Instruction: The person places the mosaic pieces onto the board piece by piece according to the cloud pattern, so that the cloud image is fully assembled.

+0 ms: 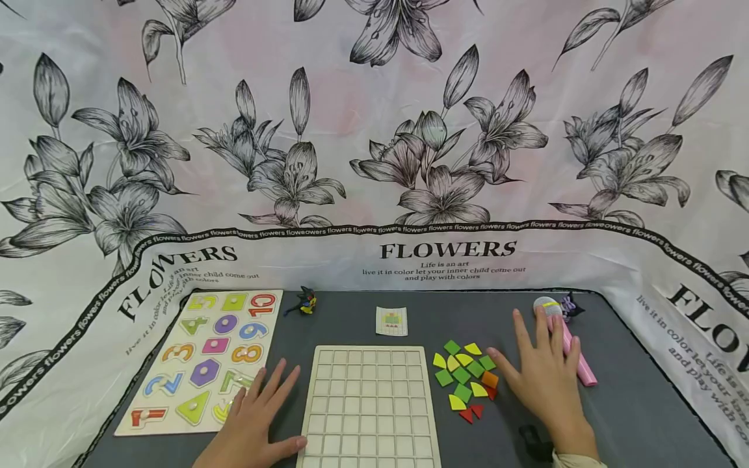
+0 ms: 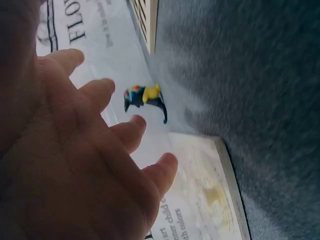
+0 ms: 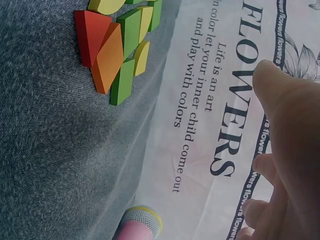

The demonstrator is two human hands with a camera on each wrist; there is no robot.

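My left hand (image 1: 254, 416) is spread over the lower right of a number-and-shape puzzle board (image 1: 170, 364), its thumb at the left edge of a pale gridded board (image 1: 368, 406). My right hand (image 1: 541, 370) is also spread, fingers extended, between a pile of coloured blocks (image 1: 461, 376) and a pink toy microphone (image 1: 576, 351). Its fingers overlap the microphone in the head view. Green, yellow, red and one orange block (image 3: 108, 59) lie flat on the grey cloth in the right wrist view. Both hands hold nothing.
A small picture card (image 1: 391, 321) lies behind the gridded board. A dark figurine with yellow parts (image 1: 305, 302) stands at the back left, and a purple-black figurine (image 1: 570, 307) is beside the microphone head. A black object (image 1: 534, 443) lies near my right wrist. Flower-printed cloth (image 1: 445, 260) surrounds the work area.
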